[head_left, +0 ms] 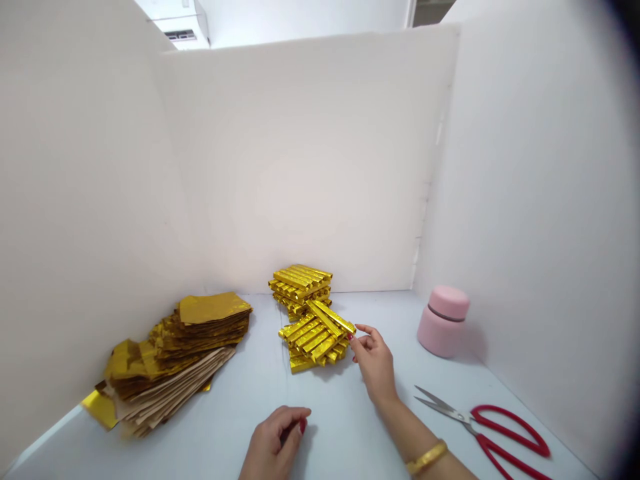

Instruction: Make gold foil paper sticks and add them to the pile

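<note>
My right hand [374, 363] reaches to the near stack of folded gold foil paper strips [317, 343]. Its thumb and fingers are closed at the right end of a gold foil strip [336, 316] that lies slantwise on top. A second strip lies alongside that one. Lower in the view, my left hand [277, 440] rests over the table with its fingers loosely curled and nothing visible in them. Just behind the near stack rises another stack of gold strips [303, 283], laid crosswise in layers.
On the left a leaning pile of gold foil paper sheets [200, 337] shows brown backs. A pink lidded jar [443, 322] stands at the right. Scissors with red handles [470, 419] lie slightly spread at front right. White walls [310, 167] enclose the pale blue table [225, 407].
</note>
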`<state>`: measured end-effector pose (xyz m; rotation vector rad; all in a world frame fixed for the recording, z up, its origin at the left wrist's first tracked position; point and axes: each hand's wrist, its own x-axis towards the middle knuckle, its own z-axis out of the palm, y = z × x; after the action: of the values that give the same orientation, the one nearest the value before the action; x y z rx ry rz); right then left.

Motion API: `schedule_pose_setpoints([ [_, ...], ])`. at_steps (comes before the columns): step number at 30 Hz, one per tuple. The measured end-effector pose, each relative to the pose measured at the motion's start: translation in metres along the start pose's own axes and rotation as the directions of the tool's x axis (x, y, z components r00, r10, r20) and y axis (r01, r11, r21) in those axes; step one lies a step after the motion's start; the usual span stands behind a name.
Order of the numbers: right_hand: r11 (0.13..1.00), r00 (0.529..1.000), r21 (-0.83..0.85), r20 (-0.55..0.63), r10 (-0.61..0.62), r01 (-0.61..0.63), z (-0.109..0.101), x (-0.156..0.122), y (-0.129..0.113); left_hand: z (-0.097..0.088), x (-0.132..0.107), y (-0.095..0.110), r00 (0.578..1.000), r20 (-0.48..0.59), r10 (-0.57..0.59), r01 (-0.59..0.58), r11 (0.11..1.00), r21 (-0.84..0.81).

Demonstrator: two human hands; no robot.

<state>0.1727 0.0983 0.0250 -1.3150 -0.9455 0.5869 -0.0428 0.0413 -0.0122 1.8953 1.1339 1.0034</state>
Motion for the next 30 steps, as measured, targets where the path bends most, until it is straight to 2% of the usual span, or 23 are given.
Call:
schedule_pose_setpoints([
  [5,0.998,1.0,-0.063,0.014,0.007,-0.006,-0.001,0.014,0.006,-0.001,0.0,0.001,1.0,0.026,0.01,-0.01,1.0,0.02],
  [14,0.998,0.999,-0.056,0.047,-0.005,0.008,-0.004,0.026,0.011,-0.004,0.001,0.002,0.999,0.03,0.024,-0.026,0.999,0.048],
  [19,0.999,0.999,-0.04,-0.026,-0.024,0.023,-0.008,0.019,0.011,-0.004,0.002,0.001,0.999,0.051,0.008,-0.011,0.998,0.062],
  [23,0.999,1.0,-0.027,0.012,-0.018,0.018,-0.005,0.012,0.009,-0.004,0.002,-0.001,0.998,0.061,0.005,-0.009,0.998,0.056],
  [30,0.998,0.997,-0.002,0.039,0.063,-0.063,0.006,0.008,0.003,-0.004,0.001,0.001,0.999,0.043,0.031,-0.033,0.998,0.053],
])
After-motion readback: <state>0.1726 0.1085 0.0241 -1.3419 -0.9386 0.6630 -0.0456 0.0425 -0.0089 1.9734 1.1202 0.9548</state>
